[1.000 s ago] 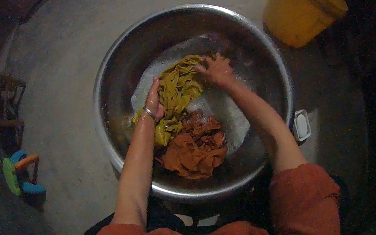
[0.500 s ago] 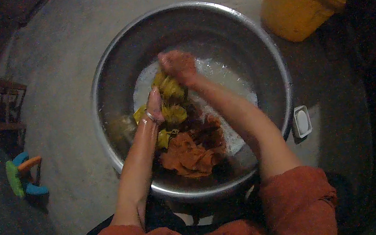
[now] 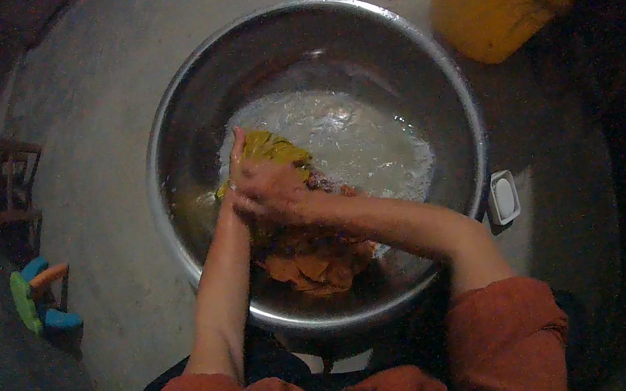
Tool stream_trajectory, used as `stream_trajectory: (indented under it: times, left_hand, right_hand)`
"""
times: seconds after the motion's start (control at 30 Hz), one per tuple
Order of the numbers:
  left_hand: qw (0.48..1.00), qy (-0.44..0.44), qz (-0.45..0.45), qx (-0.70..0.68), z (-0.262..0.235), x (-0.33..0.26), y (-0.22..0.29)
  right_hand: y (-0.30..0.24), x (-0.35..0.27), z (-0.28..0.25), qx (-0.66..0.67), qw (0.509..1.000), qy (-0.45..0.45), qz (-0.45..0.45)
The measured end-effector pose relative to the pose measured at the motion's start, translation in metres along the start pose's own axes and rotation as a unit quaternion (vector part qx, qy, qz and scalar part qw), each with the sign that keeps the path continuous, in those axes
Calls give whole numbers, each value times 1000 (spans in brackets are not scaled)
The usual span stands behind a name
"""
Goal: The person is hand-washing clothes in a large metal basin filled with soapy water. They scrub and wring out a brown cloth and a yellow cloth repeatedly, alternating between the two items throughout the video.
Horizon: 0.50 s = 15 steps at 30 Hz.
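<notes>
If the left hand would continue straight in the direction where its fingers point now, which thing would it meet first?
Probably the far inner wall of the round silver metal basin; depth is unclear, so the left hand might touch the cloudy whitish water sooner.

rust-red rolled sleeves (image 3: 508, 320), dark legwear (image 3: 271, 356)

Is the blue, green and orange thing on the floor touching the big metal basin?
Apart. The head view shows grey floor between the blue, green and orange thing and the metal basin.
</notes>
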<state>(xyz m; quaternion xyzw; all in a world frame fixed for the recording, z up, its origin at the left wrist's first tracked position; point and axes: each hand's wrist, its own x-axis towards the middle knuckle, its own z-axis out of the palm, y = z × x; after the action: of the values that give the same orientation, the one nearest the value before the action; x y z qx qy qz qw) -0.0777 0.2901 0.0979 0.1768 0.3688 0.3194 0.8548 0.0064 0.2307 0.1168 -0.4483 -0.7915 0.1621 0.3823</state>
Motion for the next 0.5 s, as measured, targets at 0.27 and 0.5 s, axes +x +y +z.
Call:
stream_trajectory:
  times: [0.27, 0.5]
  left_hand:
    - [1000, -12, 18, 10, -47, 49, -27]
    - [997, 50, 35, 36, -16, 26, -8]
  right_hand:
    - [83, 52, 3, -189, 976, 108, 28]
    - [183, -34, -59, -382, 892, 32, 241]
